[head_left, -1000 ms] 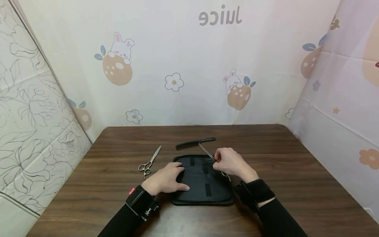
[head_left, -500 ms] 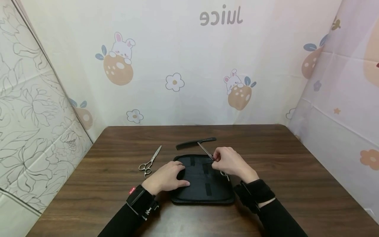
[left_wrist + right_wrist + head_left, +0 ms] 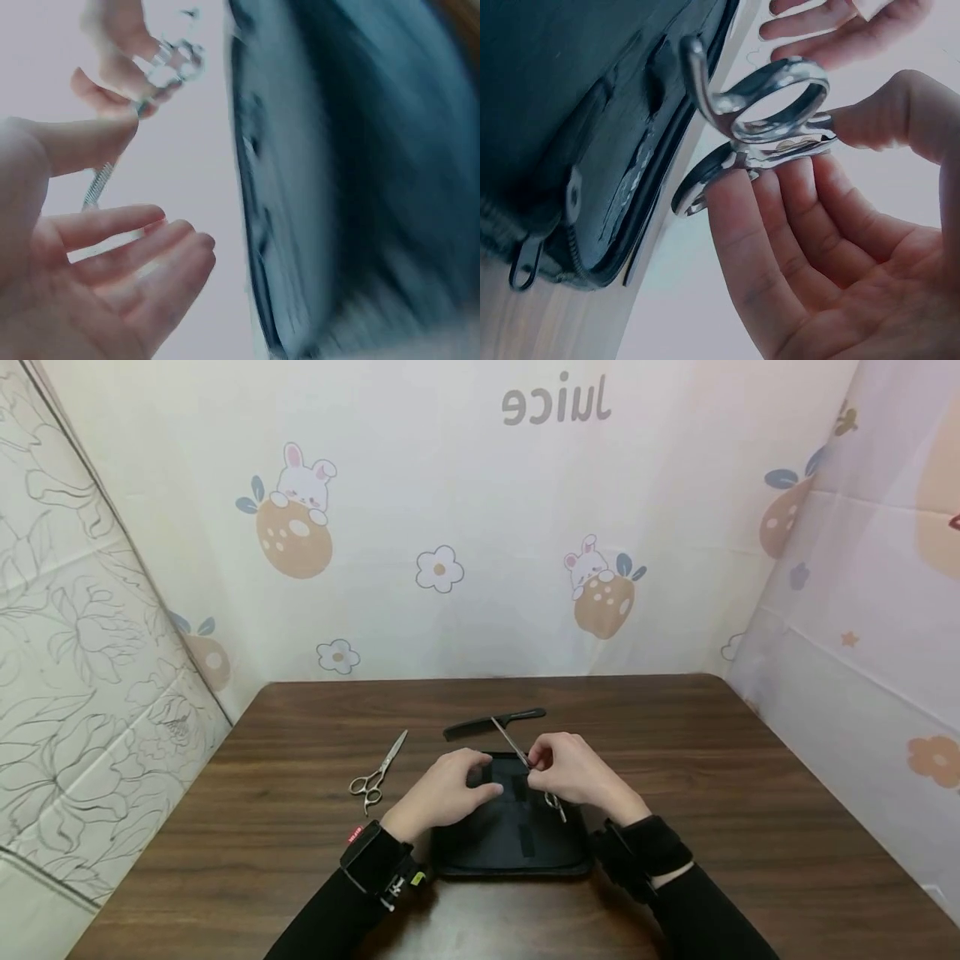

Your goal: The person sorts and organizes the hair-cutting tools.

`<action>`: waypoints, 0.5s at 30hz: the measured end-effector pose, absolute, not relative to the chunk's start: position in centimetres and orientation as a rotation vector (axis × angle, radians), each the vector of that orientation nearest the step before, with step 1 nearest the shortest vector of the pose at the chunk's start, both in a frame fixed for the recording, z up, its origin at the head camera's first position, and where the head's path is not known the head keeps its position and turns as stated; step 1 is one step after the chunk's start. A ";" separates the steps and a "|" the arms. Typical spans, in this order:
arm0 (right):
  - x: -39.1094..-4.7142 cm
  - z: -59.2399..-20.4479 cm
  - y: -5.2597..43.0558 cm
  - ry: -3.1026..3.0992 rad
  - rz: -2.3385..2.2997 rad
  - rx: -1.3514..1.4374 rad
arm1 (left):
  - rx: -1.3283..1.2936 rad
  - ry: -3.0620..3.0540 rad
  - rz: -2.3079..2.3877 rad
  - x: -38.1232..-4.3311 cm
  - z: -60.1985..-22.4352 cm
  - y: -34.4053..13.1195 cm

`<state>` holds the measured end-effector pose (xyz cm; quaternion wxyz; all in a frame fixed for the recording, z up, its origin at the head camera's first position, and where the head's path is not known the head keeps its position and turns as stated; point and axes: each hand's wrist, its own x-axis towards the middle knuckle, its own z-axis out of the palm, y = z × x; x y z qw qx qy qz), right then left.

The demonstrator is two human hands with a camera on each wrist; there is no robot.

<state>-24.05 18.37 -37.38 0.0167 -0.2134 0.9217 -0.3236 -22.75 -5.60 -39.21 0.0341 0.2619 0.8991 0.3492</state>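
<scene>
My right hand (image 3: 576, 772) pinches a pair of silver thinning scissors (image 3: 507, 739) over the right part of a black zip case (image 3: 498, 847). Their blades slant up to the left, and the finger rings stick out below the hand. Fine teeth show on the blade (image 3: 98, 185) in the left wrist view. In the right wrist view, thumb and fingers hold the scissors (image 3: 787, 135) just beyond the rings. My left hand (image 3: 441, 792) is over the case's upper left, close to the scissors, its fingers loosely bent and holding nothing.
A second pair of silver scissors (image 3: 383, 768) lies on the wooden table (image 3: 300, 827) left of the case. Behind the case lies a black comb (image 3: 467, 728). Dark strap loops (image 3: 527, 841) show on the case. Patterned curtains stand around the table.
My left hand has left the case's left edge and moved up and right toward the scissors. My right hand has shifted slightly left, still holding the thinning scissors.
</scene>
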 end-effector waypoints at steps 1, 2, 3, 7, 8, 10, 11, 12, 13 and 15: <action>-24.0 -37.3 18.3 2.867 -1.014 -0.667 | 0.788 2.727 1.156 -22.8 -39.1 -5.4; -24.0 -37.2 18.3 2.868 -1.023 -0.669 | 0.771 2.687 1.233 -22.9 -38.9 -5.3; -23.9 -37.2 18.2 2.868 -1.030 -0.673 | 0.761 2.656 1.295 -22.9 -38.8 -5.2; -23.6 -37.2 17.9 2.843 -1.051 -0.700 | 0.730 2.566 1.472 -22.9 -38.8 -5.1; -23.6 -37.2 17.8 2.841 -1.054 -0.703 | 0.724 2.560 1.508 -22.8 -38.8 -5.1; -23.5 -37.2 17.6 2.832 -1.065 -0.707 | 0.701 2.559 1.582 -22.8 -38.9 -5.1; -23.4 -37.2 17.5 2.831 -1.070 -0.714 | 0.689 2.559 1.627 -22.9 -39.0 -5.1; -23.4 -37.1 17.4 2.829 -1.077 -0.719 | 0.677 2.555 1.679 -22.9 -39.1 -5.0; -23.3 -37.1 17.3 2.827 -1.081 -0.725 | 0.663 2.542 1.736 -22.9 -39.1 -5.0; -23.3 -36.9 17.2 2.816 -1.095 -0.734 | 0.643 2.511 1.842 -23.0 -39.2 -4.9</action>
